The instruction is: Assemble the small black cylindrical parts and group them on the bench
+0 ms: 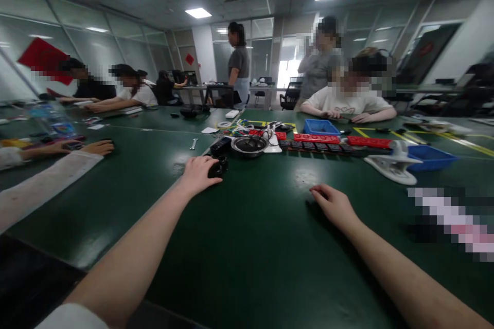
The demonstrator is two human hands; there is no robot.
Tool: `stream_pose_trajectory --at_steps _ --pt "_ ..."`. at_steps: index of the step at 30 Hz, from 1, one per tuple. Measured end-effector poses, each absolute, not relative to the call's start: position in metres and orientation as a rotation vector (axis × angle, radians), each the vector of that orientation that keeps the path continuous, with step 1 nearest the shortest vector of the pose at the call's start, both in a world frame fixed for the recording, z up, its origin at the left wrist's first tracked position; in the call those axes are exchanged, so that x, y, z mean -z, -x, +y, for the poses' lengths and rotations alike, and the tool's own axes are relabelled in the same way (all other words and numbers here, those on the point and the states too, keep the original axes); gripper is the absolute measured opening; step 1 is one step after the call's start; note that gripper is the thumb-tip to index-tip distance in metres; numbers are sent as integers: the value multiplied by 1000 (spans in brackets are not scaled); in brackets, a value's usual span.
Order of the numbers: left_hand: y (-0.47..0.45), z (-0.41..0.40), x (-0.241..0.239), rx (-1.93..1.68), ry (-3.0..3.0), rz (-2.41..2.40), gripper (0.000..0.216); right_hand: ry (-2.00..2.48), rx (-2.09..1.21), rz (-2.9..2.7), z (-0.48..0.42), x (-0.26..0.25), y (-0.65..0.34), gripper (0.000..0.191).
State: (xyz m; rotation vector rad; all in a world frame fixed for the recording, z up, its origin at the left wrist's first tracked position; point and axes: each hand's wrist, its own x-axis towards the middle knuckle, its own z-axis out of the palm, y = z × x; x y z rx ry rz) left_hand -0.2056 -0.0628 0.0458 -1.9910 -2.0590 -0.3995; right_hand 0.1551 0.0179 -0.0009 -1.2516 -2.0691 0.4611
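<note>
My left hand (200, 175) reaches over the green table with its fingers and thumb around a small black object (221, 165). That object has rounded parts, and its exact kind does not show. My right hand (336, 206) rests low over the tabletop to the right, fingers curled together and nothing visible in them. Just beyond my left hand lies a black box-shaped piece (221, 145). A round metal dish (249, 153) with dark items in it stands to the right of that piece.
A small wrench (193, 144) lies left of the dish. Red power strips (316, 138) and black strips (316, 147) run rightward. A white clamp-like item (397, 164) and blue trays (432, 158) are at right. Co-workers sit around; one's hand (99, 148) is at left.
</note>
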Motion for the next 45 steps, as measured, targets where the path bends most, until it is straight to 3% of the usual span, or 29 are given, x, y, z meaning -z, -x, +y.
stream_pose_trajectory --at_steps 7,14,20,25,33,38,40,45 --pt "193 -56 -42 488 1836 -1990 66 1352 -168 -1938 11 -34 -162 43" --pt "127 -66 -8 560 2317 -1555 75 1412 86 -1600 -5 -114 -253 40" --pt "104 -76 -3 492 2625 -1335 64 1782 127 -2098 -15 -51 -316 49" --pt "103 -77 -9 557 2605 -1579 63 1574 -63 -2234 -3 -8 -298 42" --pt "96 -85 -17 508 2625 -1599 59 1009 -427 -2356 9 -2 -185 78" --pt "63 -83 -30 536 2716 -1436 56 856 -634 -2331 4 2 -169 95" --pt "46 -70 -35 663 2706 -1566 61 892 -672 -2317 9 1 -175 88" --pt "15 -28 -36 856 2934 -1672 56 898 -697 -2392 22 -3 -186 44"
